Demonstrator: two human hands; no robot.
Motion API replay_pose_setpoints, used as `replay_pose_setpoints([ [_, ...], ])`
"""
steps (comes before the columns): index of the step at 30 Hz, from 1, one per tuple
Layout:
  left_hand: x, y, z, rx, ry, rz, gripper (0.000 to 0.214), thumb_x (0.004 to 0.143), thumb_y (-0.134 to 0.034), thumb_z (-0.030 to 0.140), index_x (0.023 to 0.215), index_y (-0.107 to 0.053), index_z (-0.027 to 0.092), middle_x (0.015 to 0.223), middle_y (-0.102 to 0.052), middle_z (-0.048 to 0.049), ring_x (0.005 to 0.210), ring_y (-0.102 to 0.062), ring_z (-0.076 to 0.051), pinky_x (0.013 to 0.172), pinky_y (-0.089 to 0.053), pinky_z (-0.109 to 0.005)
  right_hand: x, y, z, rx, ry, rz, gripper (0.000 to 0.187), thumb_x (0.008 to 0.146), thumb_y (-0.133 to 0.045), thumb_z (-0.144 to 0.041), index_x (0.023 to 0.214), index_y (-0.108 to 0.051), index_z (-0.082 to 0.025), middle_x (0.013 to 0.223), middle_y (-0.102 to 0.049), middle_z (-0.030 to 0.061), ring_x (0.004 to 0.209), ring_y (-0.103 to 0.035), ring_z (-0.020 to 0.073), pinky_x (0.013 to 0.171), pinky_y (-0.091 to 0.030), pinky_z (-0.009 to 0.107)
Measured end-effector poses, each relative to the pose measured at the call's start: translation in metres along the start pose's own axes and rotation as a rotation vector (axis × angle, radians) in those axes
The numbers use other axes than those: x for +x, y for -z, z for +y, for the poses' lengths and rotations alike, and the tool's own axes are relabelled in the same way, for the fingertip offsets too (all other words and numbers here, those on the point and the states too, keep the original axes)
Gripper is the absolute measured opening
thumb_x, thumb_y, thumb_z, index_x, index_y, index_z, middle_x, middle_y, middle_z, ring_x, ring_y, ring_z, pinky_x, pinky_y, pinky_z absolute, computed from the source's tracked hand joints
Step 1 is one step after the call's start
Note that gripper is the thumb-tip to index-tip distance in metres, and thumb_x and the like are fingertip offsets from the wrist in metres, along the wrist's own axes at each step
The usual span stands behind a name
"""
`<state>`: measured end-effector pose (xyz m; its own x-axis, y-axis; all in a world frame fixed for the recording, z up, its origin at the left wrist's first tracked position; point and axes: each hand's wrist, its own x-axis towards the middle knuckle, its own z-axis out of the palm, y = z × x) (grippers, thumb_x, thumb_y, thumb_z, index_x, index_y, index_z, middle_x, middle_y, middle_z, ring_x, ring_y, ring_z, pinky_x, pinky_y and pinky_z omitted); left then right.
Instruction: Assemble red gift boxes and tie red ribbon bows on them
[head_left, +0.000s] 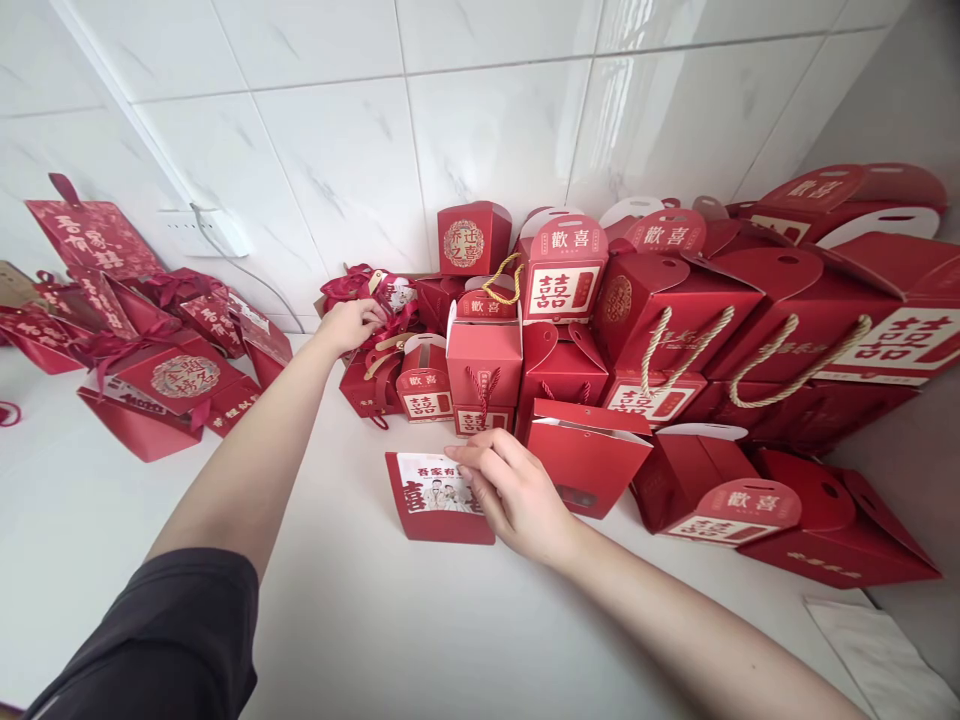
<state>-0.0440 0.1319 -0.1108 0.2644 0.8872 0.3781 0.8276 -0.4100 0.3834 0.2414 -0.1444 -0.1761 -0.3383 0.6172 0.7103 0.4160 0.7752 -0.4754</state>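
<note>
My right hand (517, 490) is closed over the upper right edge of a small red gift box (446, 528) with a white printed front, which stands on the white tabletop. Farther back, my left hand (354, 325) reaches into a cluster of small red boxes with dark red ribbons (358, 278). Its fingers are curled together, and what lies between them is hidden. Right beside it are a red box (367, 392) and a little double-happiness box (424, 385). Behind my right wrist a red bag (592, 455) stands with its top parted.
Stacked red gift boxes with rope handles (679, 320) line the tiled wall on the right. Ribboned red boxes (161, 385) gather at the left. A wall socket (202, 232) has a grey cable hanging down. A pale sheet (874, 650) lies at the lower right.
</note>
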Motion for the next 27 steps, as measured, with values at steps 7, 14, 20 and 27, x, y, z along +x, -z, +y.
replay_pose_setpoints([
  [7,0.008,-0.012,0.002,0.092,0.095,0.04,0.019,0.056,-0.061,0.012,0.064,-0.074,0.023,0.074,-0.074,-0.0046,0.084,-0.069,-0.028,0.084,-0.052,-0.035,0.0,0.0,0.0,-0.005,-0.004,-0.007,0.033,0.094,-0.044,-0.01,0.123,-0.054,-0.023,0.098,-0.057,0.0086,0.09,-0.057,0.0203,0.075,-0.051,0.033],
  [14,0.012,0.0,-0.002,0.078,0.246,0.246,0.031,0.069,-0.058,0.022,0.096,-0.072,0.016,0.095,-0.074,-0.009,0.087,-0.067,-0.022,0.086,-0.051,-0.033,-0.001,-0.001,0.003,-0.013,-0.008,-0.02,0.035,0.094,-0.045,-0.01,0.125,-0.054,-0.023,0.101,-0.057,0.0091,0.092,-0.057,0.0206,0.077,-0.051,0.034],
  [20,0.01,0.006,-0.011,0.113,0.39,0.214,0.022,0.066,-0.068,0.041,0.071,-0.074,0.02,0.08,-0.073,-0.0111,0.088,-0.065,-0.032,0.085,-0.048,-0.042,-0.001,-0.001,0.004,-0.018,-0.01,-0.016,0.035,0.094,-0.044,-0.011,0.125,-0.054,-0.024,0.1,-0.057,0.0088,0.091,-0.057,0.0199,0.076,-0.051,0.033],
  [27,0.005,-0.008,-0.015,-0.005,0.387,0.192,0.015,0.058,-0.075,0.032,0.069,-0.075,0.021,0.08,-0.074,-0.0072,0.082,-0.067,-0.029,0.082,-0.05,-0.038,-0.002,-0.001,0.004,-0.023,-0.014,-0.023,0.035,0.094,-0.045,-0.011,0.125,-0.053,-0.024,0.101,-0.057,0.0086,0.092,-0.057,0.0197,0.076,-0.051,0.032],
])
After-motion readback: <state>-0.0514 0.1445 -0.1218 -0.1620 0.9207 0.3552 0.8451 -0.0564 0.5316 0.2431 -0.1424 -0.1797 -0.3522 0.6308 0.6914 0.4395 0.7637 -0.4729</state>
